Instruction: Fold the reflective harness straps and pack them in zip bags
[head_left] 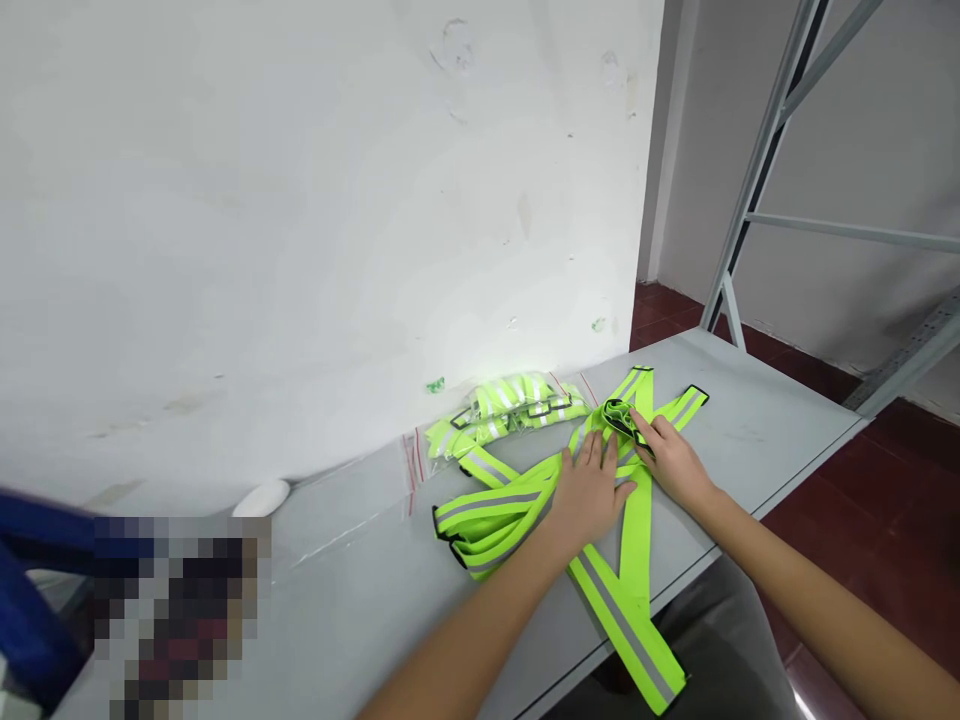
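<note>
We see a neon-green reflective strap vest (525, 505) sprawled loose on the grey counter (757, 445), its grey-striped bands crossing one another and one long band running off the near edge towards us.

The left hand (592, 492) lies open and flat, palm down, pinning the crossing of the bands at the vest's middle. The right hand (673, 462) sits just beside it, on the far-right part of the vest, with its fingertips on a bunched, black-edged fold. Whether they pinch that fold or only press it, we cannot tell.

Beyond the vest, against the wall (300, 200), lies a heap of bagged vests (510, 402). To the vest's left lies an empty clear bag (367, 495) with a red strip, and further left a small white object (261, 497). A metal rack (757, 190) stands well beyond the vest on its right.

We judge the step in hand to be gathering and flattening: one hand anchors while the other works the bunched part. A further move would call for the anchoring palm to keep the slippery bands from sliding, and for the overhanging band to be brought back onto the counter.
</note>
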